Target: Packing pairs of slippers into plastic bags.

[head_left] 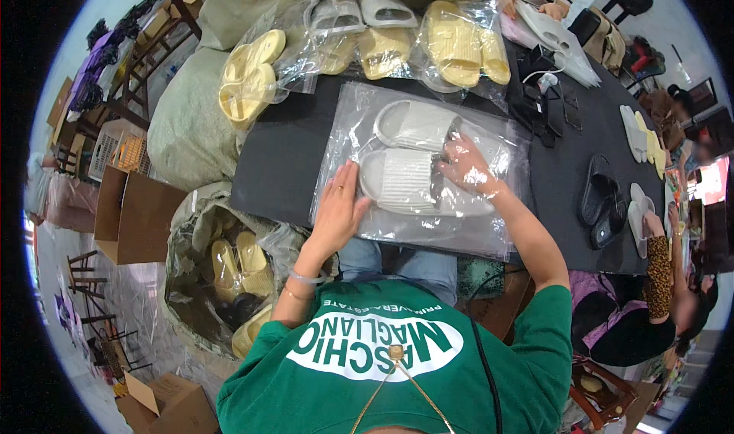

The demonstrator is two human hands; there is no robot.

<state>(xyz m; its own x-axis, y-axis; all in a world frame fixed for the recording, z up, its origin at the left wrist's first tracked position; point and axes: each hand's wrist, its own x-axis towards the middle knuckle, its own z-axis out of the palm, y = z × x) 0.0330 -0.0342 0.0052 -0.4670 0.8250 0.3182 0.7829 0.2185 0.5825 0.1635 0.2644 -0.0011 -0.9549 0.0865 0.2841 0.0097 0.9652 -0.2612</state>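
Note:
A clear plastic bag (489, 227) lies flat on the black table (283, 159) in front of me. Inside it are two pale grey slide sandals, one (413, 124) farther away and one (401, 180) nearer. My left hand (340, 204) rests flat on the bag's left edge, fingers together, touching the nearer sandal's end. My right hand (465, 165) is inside the bag, under the plastic, fingers spread over the sandals' right ends.
Bagged yellow and grey sandals (382, 40) are piled at the table's far edge. A sack of yellow sandals (229, 266) stands at my left. Black and white sandals (612, 201) lie at right, beside a seated person (657, 296). Cardboard boxes (138, 212) stand on the floor.

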